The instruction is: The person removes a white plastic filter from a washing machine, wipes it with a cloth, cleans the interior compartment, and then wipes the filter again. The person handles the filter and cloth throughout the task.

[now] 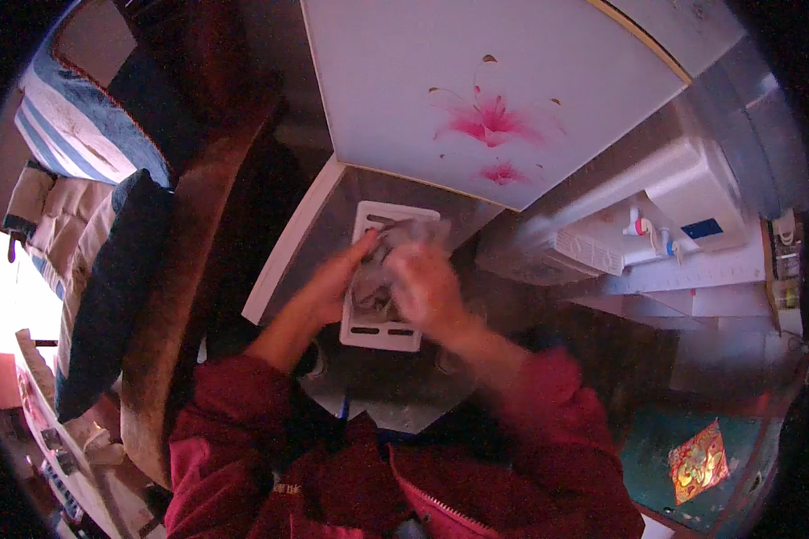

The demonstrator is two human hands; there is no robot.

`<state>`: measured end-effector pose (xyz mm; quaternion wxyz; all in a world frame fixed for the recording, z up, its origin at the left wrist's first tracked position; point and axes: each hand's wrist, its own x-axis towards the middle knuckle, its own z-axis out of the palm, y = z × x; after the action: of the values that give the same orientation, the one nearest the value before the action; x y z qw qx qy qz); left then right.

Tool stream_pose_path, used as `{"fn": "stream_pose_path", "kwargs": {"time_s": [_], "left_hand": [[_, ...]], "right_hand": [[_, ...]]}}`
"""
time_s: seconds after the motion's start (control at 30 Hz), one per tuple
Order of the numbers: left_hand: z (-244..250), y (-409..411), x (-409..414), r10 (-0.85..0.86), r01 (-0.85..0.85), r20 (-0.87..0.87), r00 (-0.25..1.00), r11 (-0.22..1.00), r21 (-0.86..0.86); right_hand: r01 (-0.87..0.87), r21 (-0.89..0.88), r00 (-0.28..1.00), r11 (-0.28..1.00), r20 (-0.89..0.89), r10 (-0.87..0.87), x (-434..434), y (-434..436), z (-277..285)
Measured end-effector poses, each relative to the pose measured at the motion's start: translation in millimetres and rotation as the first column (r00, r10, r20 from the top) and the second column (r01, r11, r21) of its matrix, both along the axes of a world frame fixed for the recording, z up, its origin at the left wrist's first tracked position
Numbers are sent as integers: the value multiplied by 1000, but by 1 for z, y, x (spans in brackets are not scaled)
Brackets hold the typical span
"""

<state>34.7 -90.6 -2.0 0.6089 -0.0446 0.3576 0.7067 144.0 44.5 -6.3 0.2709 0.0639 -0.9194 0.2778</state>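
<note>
A white plastic basket [380, 340] with slotted ends is in front of me at the middle of the view. Crumpled greyish material [375, 296] lies in it, too blurred to tell whether it is cloth or plastic film. My right hand [421, 286] is over the basket's right side, blurred by motion, its fingers curled on some of the grey material. On the left side, my left hand [334, 286] reaches across the basket's rim, with its thumb against the grey material. Its other fingers are partly hidden, so I cannot tell how firmly it grips.
Beyond the basket is a white panel [404, 87] with pink flowers. A water dispenser [661, 202] with red and blue taps is at right. A brown sofa edge [189, 269] and a dark cushion [111, 296] are at left. A red-gold ornament [700, 463] hangs lower right.
</note>
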Motion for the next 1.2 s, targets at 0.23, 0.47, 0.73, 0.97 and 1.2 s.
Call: {"fn": "stream_pose_path", "kwargs": {"time_s": [0.23, 0.47, 0.73, 0.97, 1.2], "left_hand": [[33, 9, 10, 32, -47, -101, 994, 988, -144], [32, 1, -3, 124, -171, -216, 968, 962, -212], [33, -7, -10, 99, -150, -243, 965, 968, -201], [17, -2, 12, -350, 209, -483, 803, 924, -321], [-5, 1, 25, -416, 262, -483, 771, 897, -355]], "right_hand": [[183, 65, 982, 981, -61, -179, -12, 22, 28], [-10, -53, 990, 999, 142, 18, 14, -26, 17], [-357, -576, 830, 736, 165, 532, 23, -3, 41], [234, -222, 966, 946, -58, -253, -3, 39, 25], [114, -10, 993, 993, -29, -114, -2, 11, 11]]}}
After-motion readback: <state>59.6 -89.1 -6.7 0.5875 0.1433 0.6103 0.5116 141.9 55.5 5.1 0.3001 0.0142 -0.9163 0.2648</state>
